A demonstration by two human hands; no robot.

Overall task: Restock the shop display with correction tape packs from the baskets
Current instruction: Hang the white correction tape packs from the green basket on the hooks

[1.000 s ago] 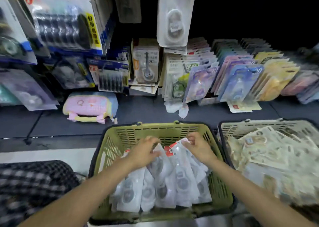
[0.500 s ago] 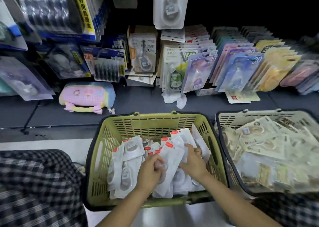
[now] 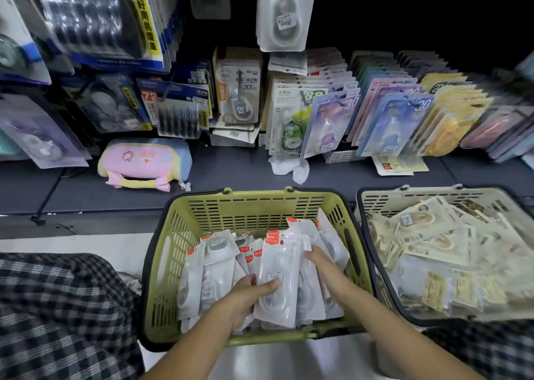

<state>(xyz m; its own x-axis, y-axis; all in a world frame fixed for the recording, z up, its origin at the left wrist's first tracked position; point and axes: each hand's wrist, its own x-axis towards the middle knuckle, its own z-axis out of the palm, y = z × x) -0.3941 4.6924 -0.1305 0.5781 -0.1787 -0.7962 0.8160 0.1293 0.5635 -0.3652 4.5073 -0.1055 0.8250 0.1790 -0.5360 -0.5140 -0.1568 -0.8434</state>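
A green basket [image 3: 248, 206] in front of me holds several white correction tape packs [image 3: 213, 270] with red tops. My left hand [image 3: 245, 298] grips a stack of these packs [image 3: 278, 275] at its lower end, thumb on the front. My right hand [image 3: 325, 267] reaches in beside the stack, fingers among the packs behind it; I cannot tell whether it holds one. The shop display [image 3: 346, 111] above carries rows of coloured tape cards.
A cream basket [image 3: 375, 203] full of beige packs [image 3: 430, 244] stands to the right. A pink and blue pouch [image 3: 144, 160] lies on the dark shelf [image 3: 231, 174]. Hanging blister packs [image 3: 281, 12] crowd the top. My checked trousers [image 3: 57, 316] fill the lower left.
My left hand has gathered the packs into an upright stack and now grips it. The right hand has slid further in behind the stack. The view has come closer.
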